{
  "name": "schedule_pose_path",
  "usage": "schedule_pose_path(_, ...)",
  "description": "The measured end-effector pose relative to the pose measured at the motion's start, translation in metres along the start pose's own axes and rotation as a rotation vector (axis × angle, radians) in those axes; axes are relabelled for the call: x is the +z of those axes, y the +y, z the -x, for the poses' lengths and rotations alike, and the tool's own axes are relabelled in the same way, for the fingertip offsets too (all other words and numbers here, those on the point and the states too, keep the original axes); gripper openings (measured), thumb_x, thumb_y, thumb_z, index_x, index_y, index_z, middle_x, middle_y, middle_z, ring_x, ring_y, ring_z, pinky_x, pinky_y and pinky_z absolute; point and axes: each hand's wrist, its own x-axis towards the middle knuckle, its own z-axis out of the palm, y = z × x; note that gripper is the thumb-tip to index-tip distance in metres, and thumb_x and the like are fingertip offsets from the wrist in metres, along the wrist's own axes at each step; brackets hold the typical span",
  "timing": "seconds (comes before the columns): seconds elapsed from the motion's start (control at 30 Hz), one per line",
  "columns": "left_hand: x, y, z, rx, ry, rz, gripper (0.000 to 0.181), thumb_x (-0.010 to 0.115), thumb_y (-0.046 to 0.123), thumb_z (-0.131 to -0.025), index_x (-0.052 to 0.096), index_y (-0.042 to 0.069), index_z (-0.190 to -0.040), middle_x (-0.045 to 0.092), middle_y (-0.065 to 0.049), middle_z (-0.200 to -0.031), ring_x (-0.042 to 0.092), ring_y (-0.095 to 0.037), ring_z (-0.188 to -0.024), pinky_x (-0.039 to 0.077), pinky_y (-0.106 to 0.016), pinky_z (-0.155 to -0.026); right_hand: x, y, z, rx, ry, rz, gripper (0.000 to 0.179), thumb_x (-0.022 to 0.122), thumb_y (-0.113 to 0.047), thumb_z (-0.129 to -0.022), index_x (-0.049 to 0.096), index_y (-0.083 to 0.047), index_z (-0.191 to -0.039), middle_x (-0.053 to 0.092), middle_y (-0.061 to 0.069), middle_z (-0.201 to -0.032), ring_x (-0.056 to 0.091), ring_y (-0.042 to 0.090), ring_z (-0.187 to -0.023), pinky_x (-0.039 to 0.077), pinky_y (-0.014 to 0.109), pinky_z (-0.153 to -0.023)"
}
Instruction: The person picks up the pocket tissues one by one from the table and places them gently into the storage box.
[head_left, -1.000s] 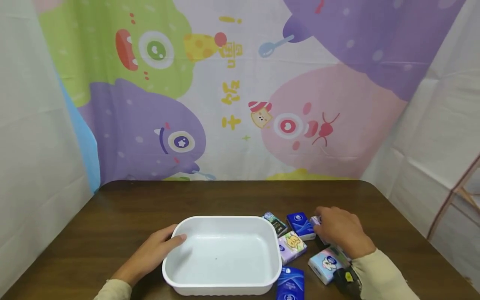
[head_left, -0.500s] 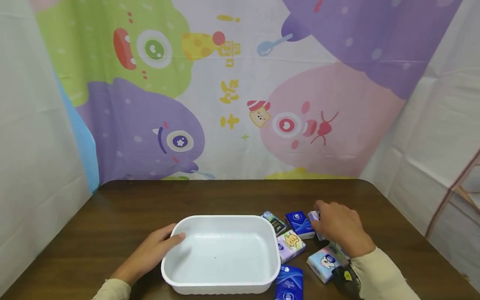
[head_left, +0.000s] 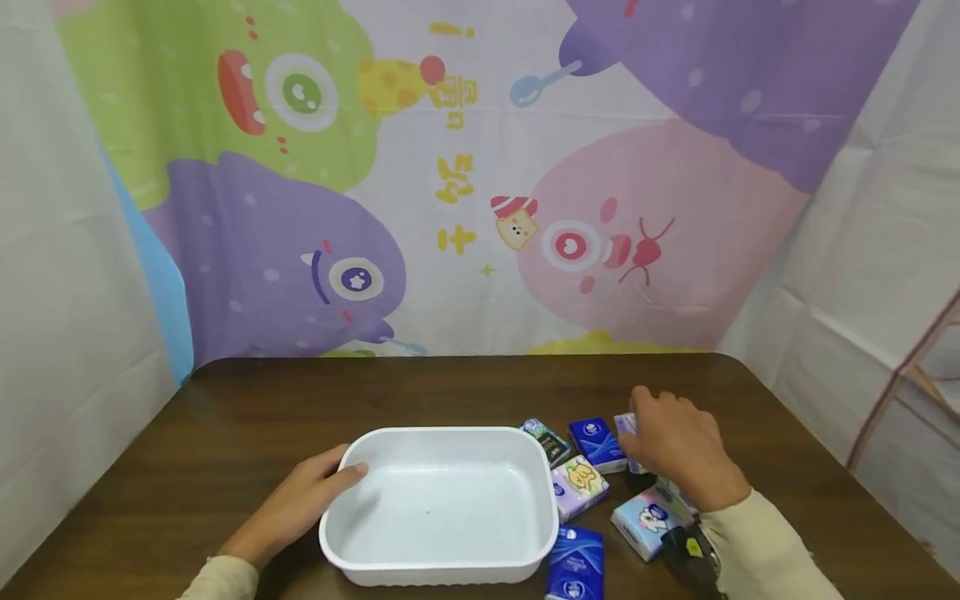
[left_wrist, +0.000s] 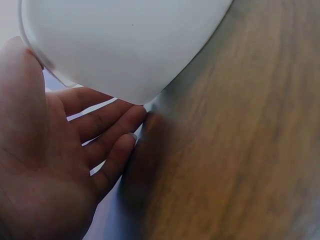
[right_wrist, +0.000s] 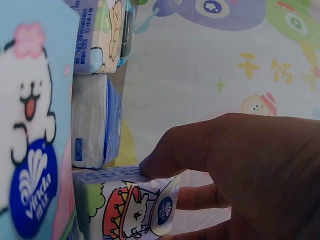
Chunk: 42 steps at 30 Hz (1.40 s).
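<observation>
My left hand point(head_left: 311, 500) holds the left rim of a white plastic basin point(head_left: 438, 575), thumb over the rim and fingers along the outer wall. In the left wrist view those fingers point(left_wrist: 107, 125) lie loosely under the basin's edge. To the right of the basin, my right hand point(head_left: 678, 446) pinches a small pocket tissue pack point(right_wrist: 132, 210) with a cartoon dog print and a purple checked side. The thumb is on its upper side, the fingers on the far side. From the head view, the hand hides much of this pack.
Around the right hand lie a light-blue dog-print tissue pack point(head_left: 647, 521), a blue pack point(head_left: 597, 444), a yellow-puppy pack point(head_left: 579, 486), a dark floral pack point(head_left: 546, 442) and another blue pack point(head_left: 576, 562). All are on the brown table point(head_left: 300, 400); a printed curtain point(head_left: 465, 317) hangs behind.
My right hand has risen slightly and shifted away from me, with more of the purple tissue pack showing beside it. The left hand keeps its hold on the basin.
</observation>
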Motion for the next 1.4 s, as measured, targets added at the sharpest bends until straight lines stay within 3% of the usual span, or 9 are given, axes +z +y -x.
schedule_pose_path(0.27, 0.0, 0.002, -0.002, 0.027, -0.015, 0.011, 0.046, 0.061, 0.032, -0.1, 0.057, 0.005, -0.138, 0.066, -0.01, -0.122, 0.064, -0.018, -0.098, 0.053, -0.028, -0.079, -0.005, -0.001, 0.002, 0.025, 0.04, 0.002, 0.051, 0.076, -0.035, -0.082, 0.056, 0.0, -0.113, 0.062, 0.02, -0.093, 0.06, 0.039, -0.084, 0.054, 0.056, -0.066)
schedule_pose_path(0.53, -0.001, -0.002, 0.003, -0.02, -0.008, 0.015, 0.048, 0.06, 0.034, -0.101, 0.056, 0.004, -0.138, 0.066, -0.01, -0.12, 0.064, -0.018, -0.097, 0.054, -0.028, -0.077, -0.009, -0.009, 0.002, -0.006, 0.072, -0.003, 0.05, 0.073, -0.039, -0.085, 0.056, -0.001, -0.113, 0.063, 0.019, -0.093, 0.06, 0.038, -0.084, 0.054, 0.056, -0.067)
schedule_pose_path(0.73, 0.001, -0.003, 0.005, -0.03, -0.013, 0.024, 0.049, 0.058, 0.034, -0.102, 0.055, 0.002, -0.139, 0.067, -0.012, -0.12, 0.065, -0.019, -0.098, 0.055, -0.029, -0.076, -0.01, -0.01, 0.006, -0.034, 0.072, 0.012, 0.048, 0.072, -0.039, -0.085, 0.057, 0.0, -0.109, 0.062, 0.015, -0.086, 0.06, 0.033, -0.075, 0.054, 0.052, -0.061)
schedule_pose_path(0.9, 0.001, 0.002, 0.0, -0.018, 0.008, 0.018, 0.046, 0.058, 0.034, -0.102, 0.058, 0.003, -0.137, 0.068, -0.01, -0.116, 0.065, -0.018, -0.095, 0.054, -0.028, -0.076, -0.009, -0.01, 0.004, -0.027, 0.112, 0.004, 0.047, 0.073, -0.038, -0.085, 0.057, 0.0, -0.109, 0.062, 0.015, -0.084, 0.06, 0.033, -0.073, 0.054, 0.049, -0.058)
schedule_pose_path(1.1, 0.0, 0.0, 0.002, -0.008, 0.0, 0.044, 0.046, 0.055, 0.034, -0.104, 0.057, 0.002, -0.137, 0.068, -0.011, -0.114, 0.065, -0.019, -0.094, 0.054, -0.028, -0.076, -0.01, -0.014, 0.004, -0.027, 0.102, 0.0, 0.048, 0.071, -0.038, -0.085, 0.057, -0.001, -0.112, 0.063, 0.015, -0.088, 0.06, 0.034, -0.077, 0.054, 0.05, -0.061)
schedule_pose_path(1.4, -0.001, 0.0, 0.002, 0.003, -0.005, 0.033, 0.048, 0.052, 0.036, -0.105, 0.056, 0.001, -0.137, 0.068, -0.011, -0.115, 0.065, -0.018, -0.096, 0.054, -0.027, -0.079, -0.011, -0.016, 0.006, -0.031, 0.121, -0.015, 0.042, 0.069, -0.038, -0.086, 0.056, -0.003, -0.105, 0.057, 0.009, -0.078, 0.055, 0.028, -0.068, 0.05, 0.045, -0.054)
